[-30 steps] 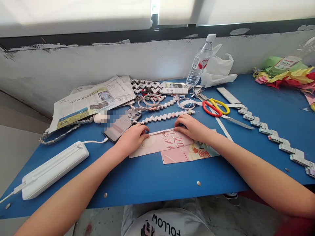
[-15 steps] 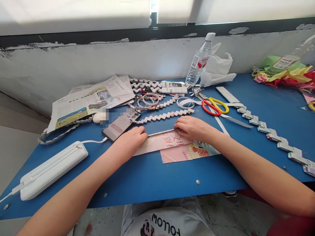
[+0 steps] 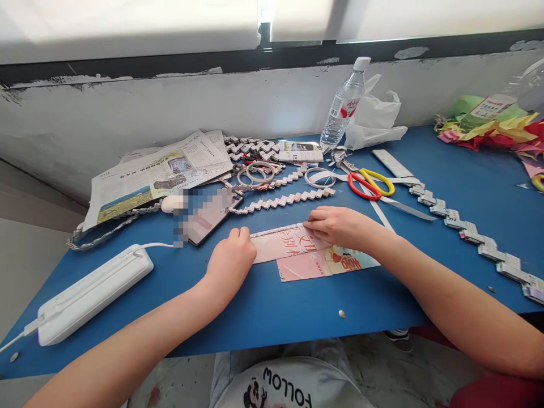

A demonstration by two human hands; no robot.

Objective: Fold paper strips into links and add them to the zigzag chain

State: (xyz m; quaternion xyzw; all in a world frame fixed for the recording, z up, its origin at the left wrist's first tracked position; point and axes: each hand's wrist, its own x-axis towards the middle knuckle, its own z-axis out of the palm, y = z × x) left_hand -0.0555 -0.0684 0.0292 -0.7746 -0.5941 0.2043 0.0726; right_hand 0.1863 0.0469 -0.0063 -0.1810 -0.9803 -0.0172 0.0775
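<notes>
A pink and white printed paper strip lies on the blue table, its far edge folded over in a narrow band. My left hand is closed on the strip's left end, fingers curled and thumb near the fold. At the right end, my right hand pinches the folded edge. Under and in front of this strip lies a second printed paper piece, pink on the left and yellow-orange on the right. Just behind the strip runs a zigzag folded-paper chain.
Red-and-yellow-handled scissors, tape rolls and a water bottle stand or lie behind. Newspapers, a phone and a white power strip are on the left. A long folded-paper chain runs along the right.
My left hand has turned more upright, its fingers bunched on the strip's left end. My right hand has shifted slightly right along the folded edge.
</notes>
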